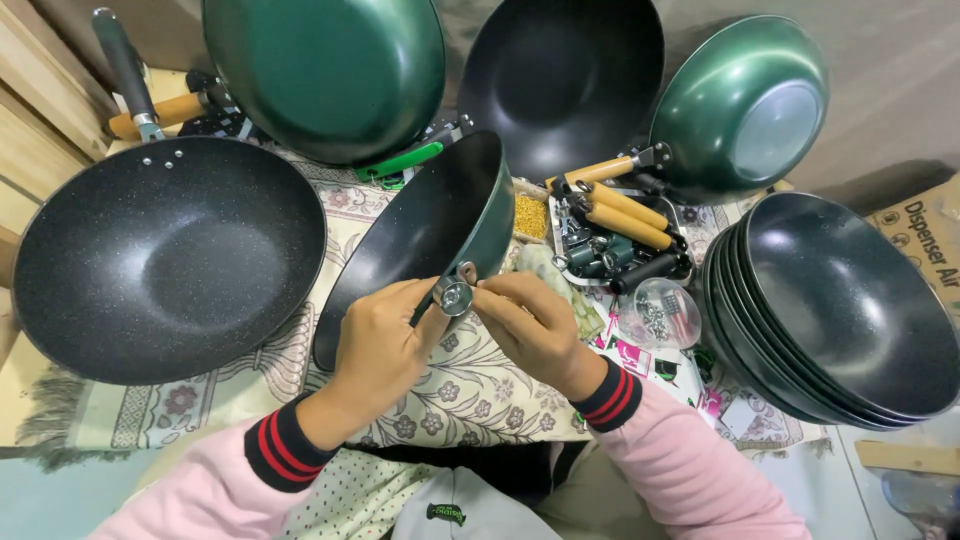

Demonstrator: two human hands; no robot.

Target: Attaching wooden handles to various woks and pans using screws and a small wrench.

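A green wok with a dark speckled inside (430, 225) is tilted on its edge in front of me. My left hand (380, 345) grips its rim from the left. My right hand (530, 325) pinches a small metal handle bracket (456, 293) against the rim, between both thumbs. Both sleeves are pink with black and red striped cuffs.
A big black wok with a handle (165, 260) lies left. Upturned green woks (325, 70) (740, 100) and a black one (560, 75) lean behind. Wooden handles (625, 210) fill a tray. A bag of screws (660, 315) and a stack of woks (840, 310) sit right.
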